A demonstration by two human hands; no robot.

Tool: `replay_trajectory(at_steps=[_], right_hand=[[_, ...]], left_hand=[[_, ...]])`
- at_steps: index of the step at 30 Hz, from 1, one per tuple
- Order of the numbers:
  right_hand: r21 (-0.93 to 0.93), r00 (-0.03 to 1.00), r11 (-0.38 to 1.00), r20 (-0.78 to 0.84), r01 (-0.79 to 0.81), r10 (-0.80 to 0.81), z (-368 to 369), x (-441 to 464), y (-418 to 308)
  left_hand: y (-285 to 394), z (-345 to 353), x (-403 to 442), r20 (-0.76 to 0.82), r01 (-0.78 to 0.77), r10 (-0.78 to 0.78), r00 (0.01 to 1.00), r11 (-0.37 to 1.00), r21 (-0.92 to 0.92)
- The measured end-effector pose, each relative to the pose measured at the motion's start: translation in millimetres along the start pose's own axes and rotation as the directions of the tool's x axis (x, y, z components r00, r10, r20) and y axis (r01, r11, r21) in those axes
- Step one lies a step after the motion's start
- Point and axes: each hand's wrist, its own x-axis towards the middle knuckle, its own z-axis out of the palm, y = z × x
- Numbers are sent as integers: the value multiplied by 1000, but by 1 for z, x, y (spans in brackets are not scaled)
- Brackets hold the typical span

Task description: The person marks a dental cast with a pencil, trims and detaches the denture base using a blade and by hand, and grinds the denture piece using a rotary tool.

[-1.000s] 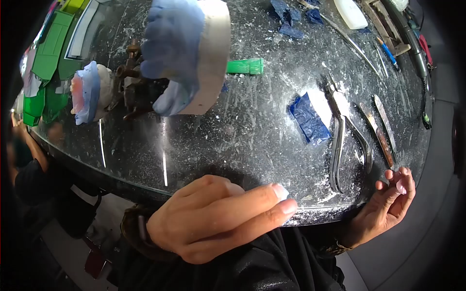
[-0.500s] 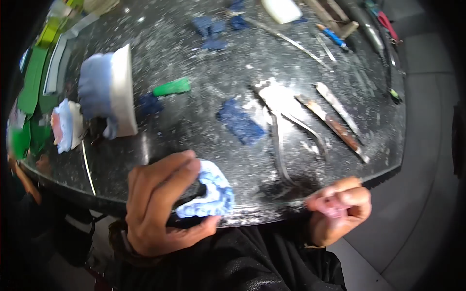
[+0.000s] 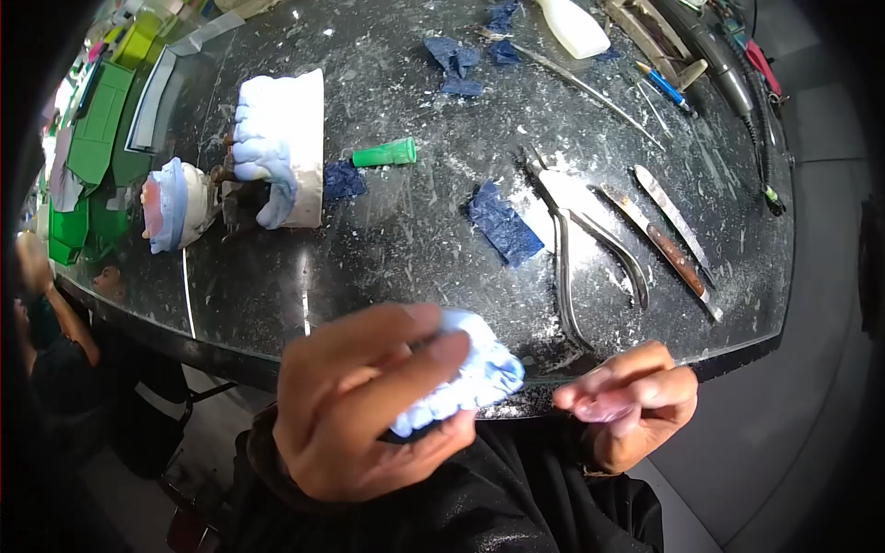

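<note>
My left hand (image 3: pixel 355 415) is closed around a pale blue plaster dental cast (image 3: pixel 489 373), its fingers over the top and thumb underneath. Part of the cast is hidden behind those fingers. To the right, over the table's front edge, my right hand (image 3: pixel 650 405) pinches a small, shiny pink dental plate (image 3: pixel 604 406). A narrow gap separates the plate from the cast. Beyond my hands lie metal pliers (image 3: pixel 564 244) and a crumpled piece of dark blue paper (image 3: pixel 504 223).
A larger blue-and-white dental cast (image 3: pixel 290 138) stands at left, near a smaller cast with pink on it (image 3: pixel 175 205). A green tapered cap (image 3: pixel 385 152) lies mid-table. Two knives, a wooden-handled one (image 3: pixel 673 256) and a metal one (image 3: pixel 671 212), lie right. A person's arm (image 3: pixel 69 318) shows far left.
My left hand and the cast have come closer to my right hand. The pink plate has turned flatter. The whole view has shifted, so the table items appear farther right.
</note>
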Motion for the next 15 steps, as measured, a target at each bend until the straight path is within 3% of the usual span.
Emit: replay_trajectory(at_steps=[1,7,15], right_hand=[[-39,997,999,76,-14,17,-1,1,-1],[-130,999,992,47,6,0,0,0,0],[-151,999,988,49,17,-9,-1,2,2]], left_hand=[[2,4,0,-29,-19,20,999,1000,17],[12,23,0,-194,-102,121,974,989,107],[6,33,-3,-270,-242,327,906,921,306]])
